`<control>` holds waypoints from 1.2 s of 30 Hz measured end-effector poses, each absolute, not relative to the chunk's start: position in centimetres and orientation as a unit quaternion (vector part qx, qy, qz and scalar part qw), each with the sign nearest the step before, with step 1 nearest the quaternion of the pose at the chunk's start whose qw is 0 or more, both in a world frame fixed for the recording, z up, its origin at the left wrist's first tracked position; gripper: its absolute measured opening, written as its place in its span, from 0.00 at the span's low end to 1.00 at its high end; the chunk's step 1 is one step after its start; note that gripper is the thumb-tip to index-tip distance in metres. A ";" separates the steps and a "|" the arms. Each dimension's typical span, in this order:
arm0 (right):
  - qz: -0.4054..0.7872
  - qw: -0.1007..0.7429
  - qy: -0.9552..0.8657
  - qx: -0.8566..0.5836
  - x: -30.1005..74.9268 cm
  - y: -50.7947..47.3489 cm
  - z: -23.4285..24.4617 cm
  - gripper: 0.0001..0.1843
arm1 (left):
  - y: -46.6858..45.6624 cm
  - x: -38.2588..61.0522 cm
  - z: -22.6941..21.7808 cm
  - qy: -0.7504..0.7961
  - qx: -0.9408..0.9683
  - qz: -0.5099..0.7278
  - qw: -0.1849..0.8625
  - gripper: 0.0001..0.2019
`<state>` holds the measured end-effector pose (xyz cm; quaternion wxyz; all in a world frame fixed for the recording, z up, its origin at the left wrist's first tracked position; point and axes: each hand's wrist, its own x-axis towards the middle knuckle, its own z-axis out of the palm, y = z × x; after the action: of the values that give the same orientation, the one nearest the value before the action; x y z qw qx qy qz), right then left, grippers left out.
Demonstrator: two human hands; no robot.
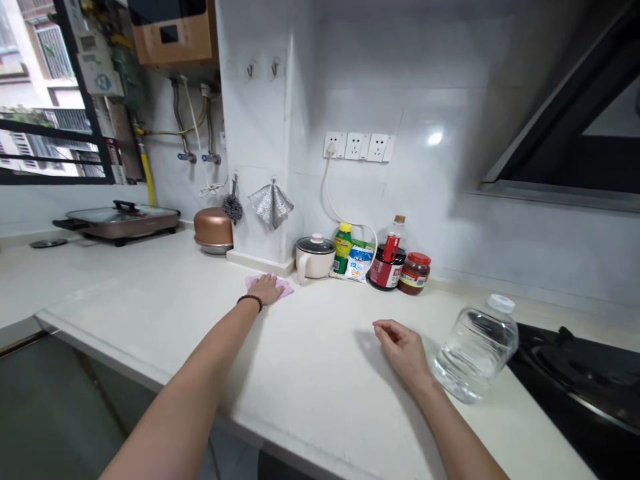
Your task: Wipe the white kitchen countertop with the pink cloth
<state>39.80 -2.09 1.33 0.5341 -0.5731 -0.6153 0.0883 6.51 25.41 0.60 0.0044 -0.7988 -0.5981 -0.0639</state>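
**Left hand (pixel 263 289) flat on a pink cloth (pixel 283 287), right hand (pixel 400 348) holding nothing**

The left hand is open, palm down, its fingers together on the pink cloth, which lies spread on the white stone countertop (pixel 310 347) at the far side, its end poking out beyond the fingers. A beaded bracelet (pixel 249 301) circles that wrist. The right hand sits some way to the right and nearer, fingers loosely curled, half open and gripping nothing. Just right of it is a clear plastic water jug (pixel 475 348) with a white cap, close to the black gas hob (pixel 565 373); the wide view bends it, so I cannot tell how it stands.

So far, only the cloth is under a hand, and nothing shows how much of the stone it has covered. Along the far wall stand a cream mini cooker (pixel 315 257), a green-capped bottle (pixel 343 248), a white packet (pixel 359 261), a dark sauce bottle (pixel 387 261) and a jar of red sauce (pixel 415 273), all untouched. A copper pot (pixel 213 230) sits further left.

The counter's near edge runs diagonally below both forearms, and open stone lies between the hands. To the right, room narrows at the jug and hob.
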 end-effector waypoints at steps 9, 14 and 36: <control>0.073 0.534 -0.627 -0.563 39.2 -2.1 1.8 0.16 | 19.5 12.3 0.5 -0.508 -0.861 -0.034 0.002 0.33; 0.088 0.541 -0.621 -0.560 39.2 -2.1 1.5 0.16 | 15.9 18.0 -0.4 -0.378 -0.925 -0.028 -0.020 0.35; 0.109 0.516 -0.629 -0.572 38.9 -1.9 1.0 0.10 | 20.6 23.8 0.9 -0.560 -0.827 -0.051 0.003 0.36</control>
<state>38.91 -1.90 1.04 0.5159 -0.5717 -0.6287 0.1090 23.80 20.56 0.88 0.0027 -0.8269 -0.5601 -0.0510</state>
